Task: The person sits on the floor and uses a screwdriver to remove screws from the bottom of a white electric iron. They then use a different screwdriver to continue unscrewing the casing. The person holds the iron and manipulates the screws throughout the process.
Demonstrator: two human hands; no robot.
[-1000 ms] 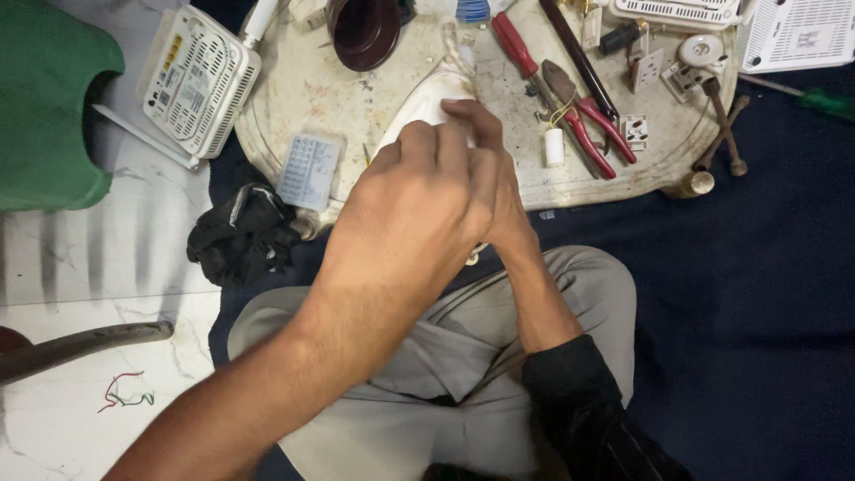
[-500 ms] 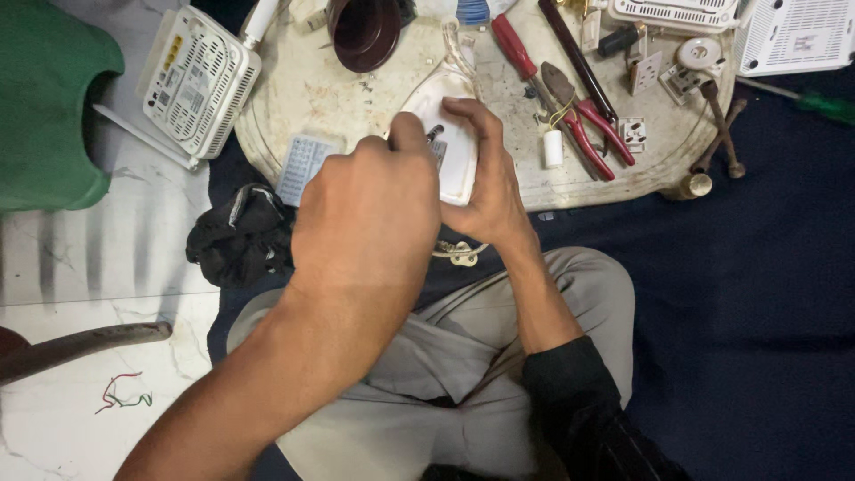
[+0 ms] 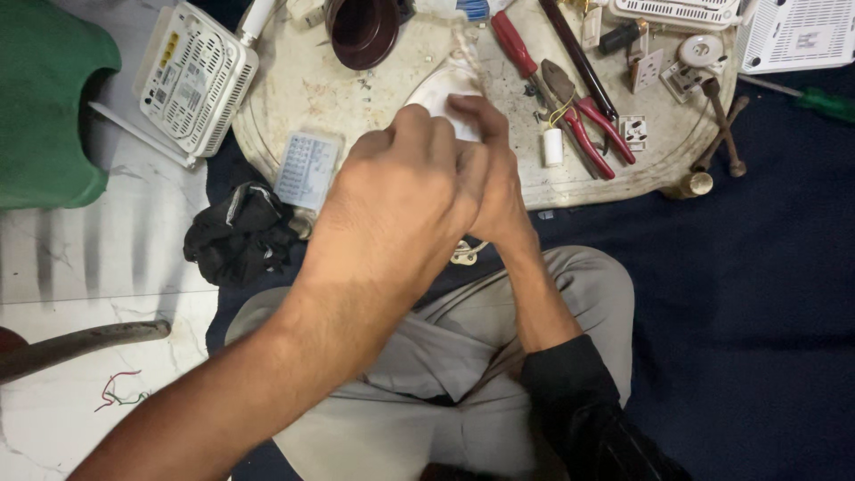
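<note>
My left hand (image 3: 401, 209) reaches forward from the lower left, forearm bare, back of the hand up, its fingers curled down over a small white piece (image 3: 443, 93) at the near part of the round surface (image 3: 294, 98). My right hand (image 3: 494, 191) comes up from my lap, black sleeve at the elbow, wrist bent, its fingers (image 3: 472, 111) pinched on the same white piece from the right side. Both hands press together, knuckles touching, and they hide most of the piece. Red-handled pliers (image 3: 583, 116) lie just right of my hands, a dark bowl (image 3: 361, 31) beyond them, a white router (image 3: 191, 76) to the left.
</note>
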